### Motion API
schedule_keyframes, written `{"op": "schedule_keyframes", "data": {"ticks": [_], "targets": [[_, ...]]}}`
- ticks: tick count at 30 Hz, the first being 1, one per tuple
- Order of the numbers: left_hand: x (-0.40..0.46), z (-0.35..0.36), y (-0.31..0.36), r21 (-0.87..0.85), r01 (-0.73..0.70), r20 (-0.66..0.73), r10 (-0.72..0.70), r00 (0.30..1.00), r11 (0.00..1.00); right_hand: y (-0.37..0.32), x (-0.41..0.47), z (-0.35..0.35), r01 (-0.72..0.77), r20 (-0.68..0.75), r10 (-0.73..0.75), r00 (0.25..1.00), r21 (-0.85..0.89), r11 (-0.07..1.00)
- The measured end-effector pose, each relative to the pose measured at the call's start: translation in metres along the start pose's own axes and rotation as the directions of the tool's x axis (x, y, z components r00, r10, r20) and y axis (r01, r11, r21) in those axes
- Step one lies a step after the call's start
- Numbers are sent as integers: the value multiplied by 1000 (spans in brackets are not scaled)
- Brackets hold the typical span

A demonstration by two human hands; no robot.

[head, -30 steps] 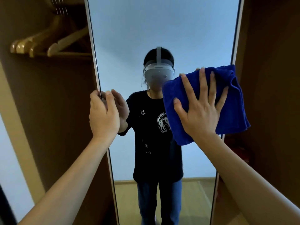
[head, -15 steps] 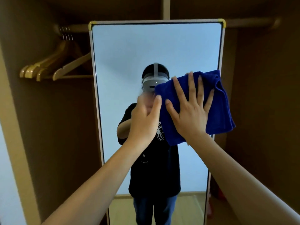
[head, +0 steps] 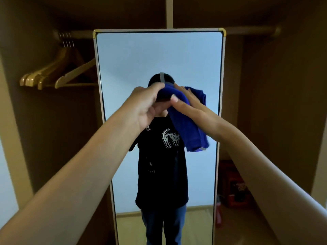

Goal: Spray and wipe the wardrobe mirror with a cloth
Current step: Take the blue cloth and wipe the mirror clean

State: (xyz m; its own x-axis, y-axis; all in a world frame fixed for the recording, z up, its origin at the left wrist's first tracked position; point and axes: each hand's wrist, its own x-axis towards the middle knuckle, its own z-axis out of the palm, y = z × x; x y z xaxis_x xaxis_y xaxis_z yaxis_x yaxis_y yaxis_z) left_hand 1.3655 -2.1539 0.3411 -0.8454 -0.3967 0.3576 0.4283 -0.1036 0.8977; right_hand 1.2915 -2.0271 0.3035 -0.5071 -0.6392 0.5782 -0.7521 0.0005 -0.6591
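- A tall rectangular mirror (head: 159,55) in a pale frame with yellow corner caps stands upright inside a brown wooden wardrobe (head: 276,96).
- Both hands meet in front of the glass at about mid-height, holding a deep blue terry cloth (head: 187,128).
- The left hand (head: 146,105) grips the top fold of the cloth, fingers curled over it and thumb beneath.
- The right hand (head: 192,106) pinches the same fold between thumb and fingers; the rest of the cloth hangs below it.
- Whether the cloth touches the glass cannot be told.
- Wooden coat hangers (head: 58,75) hang from the rail at left.
- A red box (head: 235,184) sits low at right.
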Motion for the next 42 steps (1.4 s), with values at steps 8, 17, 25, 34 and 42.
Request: {"op": "schedule_keyframes", "data": {"ticks": [8,17,25,34,42], "targets": [[-20,-51,19,-214,44,-92,-65,994,976,-23,-3,-3,-120,76,124,989,-51,991],[-38,-112,32,176,95,-295,-40,955,980,-38,29,50,91,-240,-116,964,-116,989],[-5,-110,40,343,-71,-317,186,930,936,-38,65,58,226,-438,-415,797,-421,878],[60,-93,76,643,-458,-27,616,787,613,-66,141,12,122,-378,-655,654,-802,585],[92,-89,57,870,-384,-12,792,610,308,-69,161,13,-76,-342,-730,592,-925,372]]}}
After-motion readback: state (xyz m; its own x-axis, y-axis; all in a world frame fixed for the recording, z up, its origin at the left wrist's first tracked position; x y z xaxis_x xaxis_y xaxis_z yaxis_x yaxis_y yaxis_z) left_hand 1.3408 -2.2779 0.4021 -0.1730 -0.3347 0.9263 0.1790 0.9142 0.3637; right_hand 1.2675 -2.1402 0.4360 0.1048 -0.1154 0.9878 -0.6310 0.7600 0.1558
